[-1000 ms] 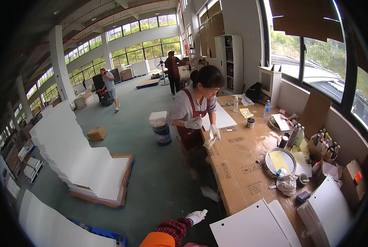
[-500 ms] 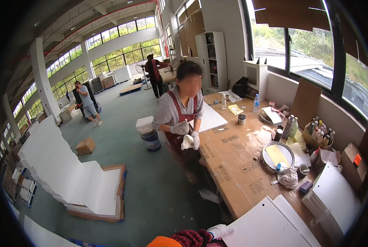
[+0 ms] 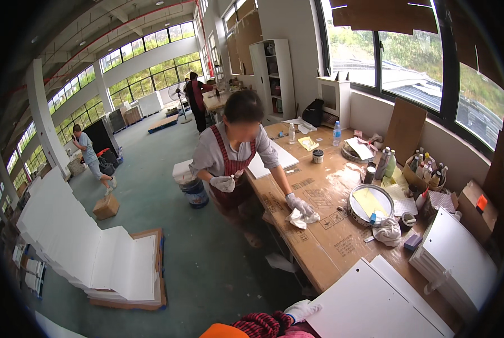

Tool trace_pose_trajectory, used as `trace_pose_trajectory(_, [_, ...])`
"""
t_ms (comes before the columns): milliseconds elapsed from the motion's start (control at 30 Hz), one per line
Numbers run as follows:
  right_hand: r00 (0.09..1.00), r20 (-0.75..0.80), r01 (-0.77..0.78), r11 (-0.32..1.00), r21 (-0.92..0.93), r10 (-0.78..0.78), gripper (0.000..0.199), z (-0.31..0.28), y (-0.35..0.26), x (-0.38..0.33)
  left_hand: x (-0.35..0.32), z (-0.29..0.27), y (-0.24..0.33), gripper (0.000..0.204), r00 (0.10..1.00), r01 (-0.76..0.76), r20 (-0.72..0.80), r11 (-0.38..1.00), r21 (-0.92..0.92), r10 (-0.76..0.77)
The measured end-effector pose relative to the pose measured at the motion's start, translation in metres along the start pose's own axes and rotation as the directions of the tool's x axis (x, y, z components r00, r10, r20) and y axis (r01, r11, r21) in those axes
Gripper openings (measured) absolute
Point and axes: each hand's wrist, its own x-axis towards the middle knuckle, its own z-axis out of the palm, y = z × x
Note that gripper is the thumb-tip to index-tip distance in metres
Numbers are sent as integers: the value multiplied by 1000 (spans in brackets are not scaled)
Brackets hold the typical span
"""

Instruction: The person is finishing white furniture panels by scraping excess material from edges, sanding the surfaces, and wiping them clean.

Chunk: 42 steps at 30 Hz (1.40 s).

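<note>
My left hand (image 3: pixel 301 310), in a white glove, grips the left edge of a white panel (image 3: pixel 370 301) with a small dark hole near its far corner. Its fingers lie over the panel's top; the thumb is hidden. A second white panel (image 3: pixel 396 273) shows partly beneath it, on the cardboard-covered table (image 3: pixel 286 197). My right hand is out of view. Across the table's left side, a co-worker (image 3: pixel 232 146) in a red apron presses a white cloth (image 3: pixel 303 218) onto the cardboard with one gloved hand and holds something small and pale in the other.
On the right stand stacked white panels (image 3: pixel 455 253), a round tin (image 3: pixel 370 204), a crumpled rag (image 3: pixel 387 232), a purple block (image 3: pixel 412 242) and several bottles (image 3: pixel 429 174). A bucket (image 3: pixel 194 191) stands behind the co-worker. Piled white boards (image 3: pixel 122 259) and a carton (image 3: pixel 106 207) are on the floor.
The co-worker has leaned forward and brought the cloth from near the body down onto the table. The view has shifted slightly. My left hand stays at the panel's edge.
</note>
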Motion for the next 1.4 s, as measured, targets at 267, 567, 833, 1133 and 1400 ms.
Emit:
trace_pose_trajectory(267, [998, 43, -40, 998, -52, 42, 50, -25, -20, 47, 7, -6, -8, 74, 997, -61, 57, 995, 79, 56])
trace_pose_trajectory(567, [990, 89, -100, 987, -123, 112, 52, -39, -33, 66, 13, -4, -8, 70, 996, -35, 85, 994, 103, 26])
trace_pose_trajectory(833, [997, 50, -53, 991, -124, 59, 58, -36, -35, 72, 16, -4, -12, 69, 997, -10, 73, 998, 59, 6])
trace_pose_trajectory(1133, [845, 417, -410, 906, 106, 334, 57, -23, -18, 55, 2, -2, -6, 68, 997, 31, 69, 999, -39, -29])
trace_pose_trajectory(1400, [966, 151, -220, 975, 41, 212, 50, -26, -25, 58, -3, -4, 3, 67, 998, 56, 37, 997, -53, -54])
